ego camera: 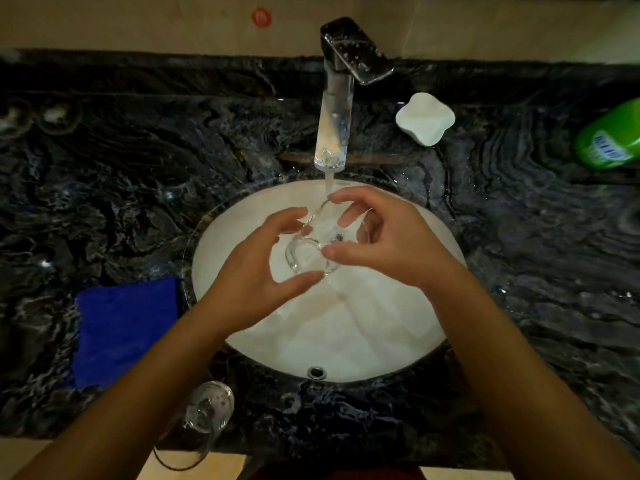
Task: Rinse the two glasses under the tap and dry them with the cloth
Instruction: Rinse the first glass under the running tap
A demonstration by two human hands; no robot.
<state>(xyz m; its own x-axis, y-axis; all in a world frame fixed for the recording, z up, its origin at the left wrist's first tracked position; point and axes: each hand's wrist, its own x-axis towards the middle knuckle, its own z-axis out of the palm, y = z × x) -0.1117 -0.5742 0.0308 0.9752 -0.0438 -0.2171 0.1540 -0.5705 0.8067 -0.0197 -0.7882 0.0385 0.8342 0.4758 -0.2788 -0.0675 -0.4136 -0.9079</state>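
A clear glass (313,247) lies tilted on its side over the white sink (346,334), under the stream running from the chrome tap (334,133). My right hand (384,244) grips it, fingers on the rim and thumb on the base end. My left hand (263,261) cups it from the left, fingertips at its side and thumb below. The second glass (207,410) lies on the front counter edge beneath my left forearm. A folded blue cloth (124,323) rests on the counter left of the sink.
The dark marble counter (536,254) surrounds the sink. A white soap dish (425,118) sits right of the tap, and a green bottle (609,136) lies at the far right edge. A red sticker (261,17) marks the back wall.
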